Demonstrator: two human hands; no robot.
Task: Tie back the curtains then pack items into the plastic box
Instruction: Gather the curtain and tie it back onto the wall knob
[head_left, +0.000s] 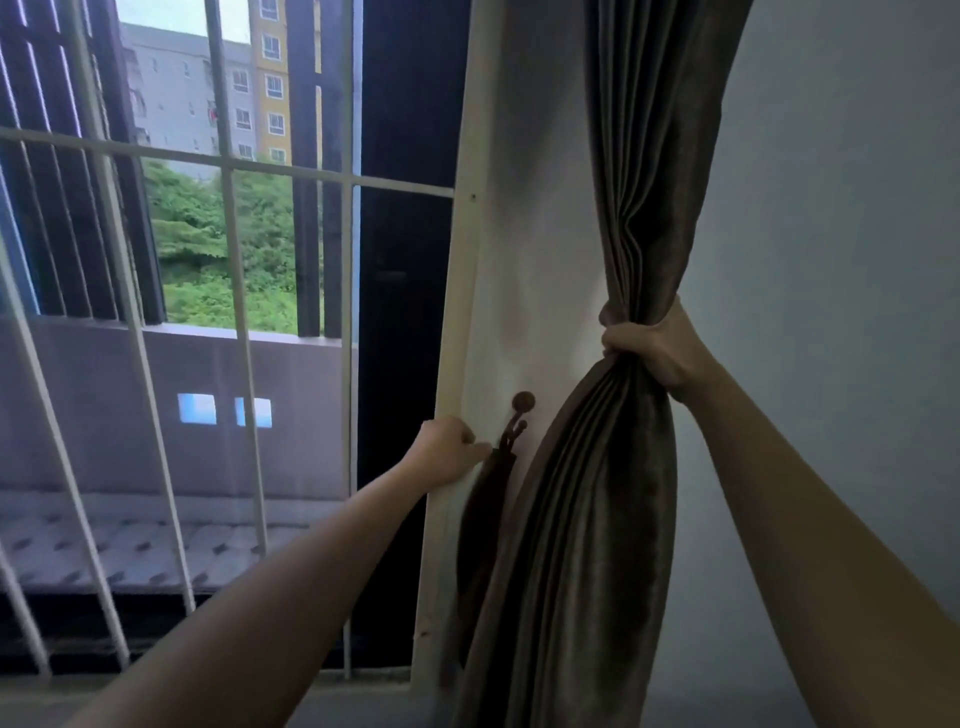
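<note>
Brown curtain (597, 519) clenched in right hand (649, 348) grip; left hand (447, 452) seemingly pinches tieback (485, 514).

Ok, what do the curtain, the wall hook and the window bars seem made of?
Curtain: heavy grey-brown fabric, slight sheen on deep pleats. Wall hook: dark brown, metal or plastic, cannot tell. Window bars: probably white-painted metal, thin, straight, smooth.

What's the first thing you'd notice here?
The brown curtain, bunched at right in the right hand. Just left of it, the left hand reaches for a dark tieback hanging from a wall hook. Further left, white window bars stand before green trees.
</note>
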